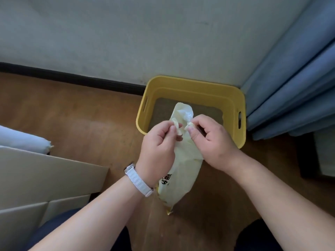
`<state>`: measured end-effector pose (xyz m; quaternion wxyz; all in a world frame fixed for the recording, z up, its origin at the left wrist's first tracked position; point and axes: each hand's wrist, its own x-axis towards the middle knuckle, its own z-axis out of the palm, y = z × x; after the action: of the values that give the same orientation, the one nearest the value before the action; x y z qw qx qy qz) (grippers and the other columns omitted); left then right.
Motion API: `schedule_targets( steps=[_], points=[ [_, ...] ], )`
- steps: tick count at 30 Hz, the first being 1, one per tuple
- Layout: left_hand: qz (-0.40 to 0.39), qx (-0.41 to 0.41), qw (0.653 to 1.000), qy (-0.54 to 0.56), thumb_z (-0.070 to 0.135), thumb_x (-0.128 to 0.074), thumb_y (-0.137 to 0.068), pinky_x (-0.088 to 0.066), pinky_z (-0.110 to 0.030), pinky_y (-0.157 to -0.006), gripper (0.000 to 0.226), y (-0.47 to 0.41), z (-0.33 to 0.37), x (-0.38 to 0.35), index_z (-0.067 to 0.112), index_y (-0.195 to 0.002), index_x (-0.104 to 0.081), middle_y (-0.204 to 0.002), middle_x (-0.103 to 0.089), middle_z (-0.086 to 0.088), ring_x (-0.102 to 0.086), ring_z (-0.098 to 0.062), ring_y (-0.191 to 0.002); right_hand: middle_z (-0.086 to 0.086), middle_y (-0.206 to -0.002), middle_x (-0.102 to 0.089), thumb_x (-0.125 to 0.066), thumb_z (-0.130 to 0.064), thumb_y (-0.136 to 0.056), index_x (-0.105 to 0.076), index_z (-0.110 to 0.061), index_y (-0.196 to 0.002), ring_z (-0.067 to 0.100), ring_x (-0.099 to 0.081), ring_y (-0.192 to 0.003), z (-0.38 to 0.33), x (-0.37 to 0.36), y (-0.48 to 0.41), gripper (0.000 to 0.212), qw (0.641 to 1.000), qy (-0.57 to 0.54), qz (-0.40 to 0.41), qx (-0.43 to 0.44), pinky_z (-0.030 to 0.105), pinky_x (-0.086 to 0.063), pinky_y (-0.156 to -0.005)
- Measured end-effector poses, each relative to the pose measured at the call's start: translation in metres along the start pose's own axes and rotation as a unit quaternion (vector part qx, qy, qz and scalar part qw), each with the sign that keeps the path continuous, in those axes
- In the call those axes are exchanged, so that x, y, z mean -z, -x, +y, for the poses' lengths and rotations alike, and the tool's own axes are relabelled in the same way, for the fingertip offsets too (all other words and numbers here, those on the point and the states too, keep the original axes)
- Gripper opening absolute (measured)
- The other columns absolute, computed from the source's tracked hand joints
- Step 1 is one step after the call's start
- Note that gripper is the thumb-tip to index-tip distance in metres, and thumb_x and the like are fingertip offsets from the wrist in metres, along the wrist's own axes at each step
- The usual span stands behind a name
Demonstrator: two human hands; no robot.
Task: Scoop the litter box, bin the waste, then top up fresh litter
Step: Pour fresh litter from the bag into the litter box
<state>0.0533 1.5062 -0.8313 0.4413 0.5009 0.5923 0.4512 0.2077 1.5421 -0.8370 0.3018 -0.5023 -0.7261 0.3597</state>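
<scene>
Seemingly binning waste — left hand (159, 142) and right hand (208, 136) each pinch bag (183, 171) handles over the box (233, 95); next, knot them.

A single wide-angle camera, worn on the person's head, looks steeply forward and down past both forearms to the wooden floor (76, 113). It sits close to the hands, which fill the centre. The wall (145, 37) curves across the top edge.
</scene>
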Motion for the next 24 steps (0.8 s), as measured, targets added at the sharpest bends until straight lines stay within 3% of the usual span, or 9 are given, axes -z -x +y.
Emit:
schedule_targets(
  steps=[4, 9, 12, 15, 24],
  points=[
    [0.014, -0.075, 0.993, -0.093, 0.022, -0.052, -0.093, -0.050, -0.047, -0.071, 0.023, -0.008, -0.010, -0.005, 0.007, -0.078, -0.063, -0.081, -0.065, -0.009, -0.064, -0.025, -0.078, -0.004, -0.073, -0.047, -0.055, -0.019, -0.097, -0.054, -0.012, -0.081, 0.013, -0.044, -0.070, 0.008, 0.011, -0.002, 0.018, 0.999, 0.009, -0.042, -0.004, 0.023, -0.036, -0.063],
    [0.047, -0.201, 0.962, -0.181, 0.015, -0.066, -0.089, -0.048, -0.029, -0.062, 0.012, -0.018, -0.017, -0.012, 0.007, -0.081, -0.071, -0.077, -0.065, 0.000, -0.059, -0.014, -0.069, -0.004, -0.079, -0.050, -0.055, -0.019, -0.097, -0.056, -0.015, -0.089, 0.014, -0.047, -0.074, 0.014, 0.018, -0.004, 0.009, 0.996, 0.037, -0.086, 0.008, 0.028, -0.040, -0.066],
    [0.011, -0.249, 0.944, -0.216, 0.009, -0.065, -0.090, -0.046, -0.017, -0.065, 0.005, -0.017, -0.021, -0.008, 0.006, -0.089, -0.069, -0.087, -0.065, 0.001, -0.058, -0.008, -0.075, -0.006, -0.083, -0.050, -0.055, -0.017, -0.096, -0.056, -0.018, -0.090, 0.011, -0.047, -0.076, 0.010, 0.019, -0.001, 0.007, 0.995, 0.015, -0.096, 0.013, 0.018, -0.037, -0.065],
    [-0.035, -0.274, 0.933, -0.232, 0.008, -0.061, -0.092, -0.043, -0.010, -0.071, 0.009, -0.016, -0.024, -0.005, 0.011, -0.100, -0.065, -0.098, -0.063, 0.004, -0.055, -0.002, -0.083, -0.005, -0.084, -0.050, -0.056, -0.015, -0.096, -0.055, -0.025, -0.089, 0.012, -0.047, -0.076, 0.009, 0.020, -0.001, 0.013, 0.994, -0.018, -0.105, 0.002, 0.017, -0.038, -0.065],
    [-0.016, -0.316, 0.903, -0.291, 0.018, -0.065, -0.090, -0.042, -0.029, -0.053, 0.016, -0.035, -0.028, -0.009, 0.008, -0.077, -0.066, -0.076, -0.057, 0.000, -0.050, -0.014, -0.062, -0.002, -0.079, -0.045, -0.067, -0.017, -0.086, -0.055, -0.012, -0.084, 0.012, -0.043, -0.072, 0.017, 0.020, -0.005, 0.013, 0.994, 0.016, -0.107, 0.024, 0.019, -0.034, -0.061]
  ],
)
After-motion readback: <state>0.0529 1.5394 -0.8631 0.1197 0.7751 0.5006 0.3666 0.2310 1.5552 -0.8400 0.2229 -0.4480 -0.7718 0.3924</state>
